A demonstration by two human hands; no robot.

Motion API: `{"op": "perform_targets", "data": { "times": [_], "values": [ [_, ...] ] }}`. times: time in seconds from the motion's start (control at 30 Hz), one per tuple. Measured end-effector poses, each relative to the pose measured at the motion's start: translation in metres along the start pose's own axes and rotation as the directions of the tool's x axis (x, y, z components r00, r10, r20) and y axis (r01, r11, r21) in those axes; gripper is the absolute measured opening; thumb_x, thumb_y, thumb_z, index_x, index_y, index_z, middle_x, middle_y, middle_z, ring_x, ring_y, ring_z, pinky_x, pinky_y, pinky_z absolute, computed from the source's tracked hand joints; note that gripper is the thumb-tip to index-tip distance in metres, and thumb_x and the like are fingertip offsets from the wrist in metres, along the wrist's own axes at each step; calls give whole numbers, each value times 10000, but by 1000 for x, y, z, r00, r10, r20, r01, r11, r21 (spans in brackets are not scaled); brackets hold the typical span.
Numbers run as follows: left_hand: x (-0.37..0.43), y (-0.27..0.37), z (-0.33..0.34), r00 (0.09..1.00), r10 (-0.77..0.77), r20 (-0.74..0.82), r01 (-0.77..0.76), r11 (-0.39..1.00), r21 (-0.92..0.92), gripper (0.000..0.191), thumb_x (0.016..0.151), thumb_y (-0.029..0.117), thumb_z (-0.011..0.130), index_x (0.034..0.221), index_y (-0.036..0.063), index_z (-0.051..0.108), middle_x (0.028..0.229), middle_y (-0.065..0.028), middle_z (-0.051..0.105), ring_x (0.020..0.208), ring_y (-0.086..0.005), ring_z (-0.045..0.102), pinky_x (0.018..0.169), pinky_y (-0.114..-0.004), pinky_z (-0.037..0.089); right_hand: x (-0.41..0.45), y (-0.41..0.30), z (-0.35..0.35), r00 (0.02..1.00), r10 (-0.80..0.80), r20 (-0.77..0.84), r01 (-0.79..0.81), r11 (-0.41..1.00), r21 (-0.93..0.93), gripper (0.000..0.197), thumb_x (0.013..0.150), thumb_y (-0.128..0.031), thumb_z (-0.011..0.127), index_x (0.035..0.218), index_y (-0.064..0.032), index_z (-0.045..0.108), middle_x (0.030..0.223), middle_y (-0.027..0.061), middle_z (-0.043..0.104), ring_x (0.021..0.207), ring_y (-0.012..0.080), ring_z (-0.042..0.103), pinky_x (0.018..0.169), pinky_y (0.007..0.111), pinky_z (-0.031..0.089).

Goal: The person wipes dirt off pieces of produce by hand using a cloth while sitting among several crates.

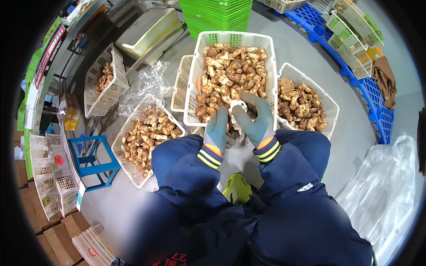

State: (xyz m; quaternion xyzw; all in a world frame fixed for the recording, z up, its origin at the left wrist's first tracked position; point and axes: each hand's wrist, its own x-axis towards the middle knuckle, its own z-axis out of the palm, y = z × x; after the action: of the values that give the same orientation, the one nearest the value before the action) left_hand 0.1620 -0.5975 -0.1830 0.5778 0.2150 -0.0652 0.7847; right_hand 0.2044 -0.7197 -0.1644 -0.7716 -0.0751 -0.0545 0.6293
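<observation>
Both my hands wear grey-blue gloves and meet at the near edge of a white plastic crate (273, 66) heaped with brown-and-cream mushrooms (238, 71). Between the fingers and thumb of my right hand (254, 116) is a whitish object (239, 105), perhaps a cloth or a tool; its kind is unclear. My left hand (217, 128) lies just to its left, fingers together and pointing up; whether it grips anything is hidden. Below the crate's edge, between my hands, some dark mushroom-like pieces (232, 138) show.
Mushroom-filled crates stand left (116, 146) and right (336, 106). Green crates (216, 16) are stacked beyond. Clear plastic film (146, 88), a blue stool (95, 170) and a foam box (149, 33) are at left; a blue pallet (376, 99) and plastic bags (382, 189) at right.
</observation>
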Motion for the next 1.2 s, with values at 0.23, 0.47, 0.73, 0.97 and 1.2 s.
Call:
{"op": "perform_targets", "data": {
  "times": [0.23, 0.47, 0.73, 0.97, 1.2],
  "values": [
    [0, 15, 10, 992, -108, -67, 112, 992, 62, 318, 965, 265, 416, 1202, 65, 485, 716, -38, 497, 477, -97, 517, 378, -212, 380, -1, -2, -5, 984, 171, 58, -176, 978, 113, 329, 739, -101, 719, 1027, 3, 598, 955, 84, 614, 867, 151, 589, 757, 265, 481],
    [2, 29, 8, 961, -219, -171, 171, 951, -259, 416, 897, 539, 428, 990, 160, 571, 535, 0, 447, 349, -63, 288, 328, -211, 172, 10, -9, -28, 982, 130, 134, -185, 788, 587, 335, 730, -27, 683, 1049, 12, 591, 982, 70, 605, 829, 125, 581, 745, 253, 486],
    [4, 26, 0, 979, -195, 53, 201, 909, -366, 423, 903, 553, 401, 922, 173, 586, 530, 3, 463, 351, -59, 293, 332, -195, 178, 11, -6, -35, 964, 173, 204, -250, 853, 458, 334, 731, -29, 685, 1048, 4, 587, 970, 47, 599, 812, 100, 562, 729, 237, 475],
    [-11, 38, 7, 972, -234, -35, 211, 923, -321, 334, 920, 481, 455, 957, 157, 523, 548, -4, 455, 361, -64, 367, 325, -189, 216, 0, -3, -5, 991, 10, 131, -39, 975, 221, 349, 727, -53, 715, 1050, -19, 587, 1016, 80, 577, 929, 152, 570, 822, 273, 468],
    [-9, 33, 11, 973, -233, -3, 227, 953, -202, 369, 924, 470, 462, 1031, 122, 524, 547, -23, 468, 344, -80, 381, 318, -208, 224, 3, -5, -8, 964, 172, 201, -242, 881, 406, 405, 748, 14, 639, 1141, 12, 535, 1096, 84, 562, 985, 154, 555, 870, 281, 461]
  ]
}}
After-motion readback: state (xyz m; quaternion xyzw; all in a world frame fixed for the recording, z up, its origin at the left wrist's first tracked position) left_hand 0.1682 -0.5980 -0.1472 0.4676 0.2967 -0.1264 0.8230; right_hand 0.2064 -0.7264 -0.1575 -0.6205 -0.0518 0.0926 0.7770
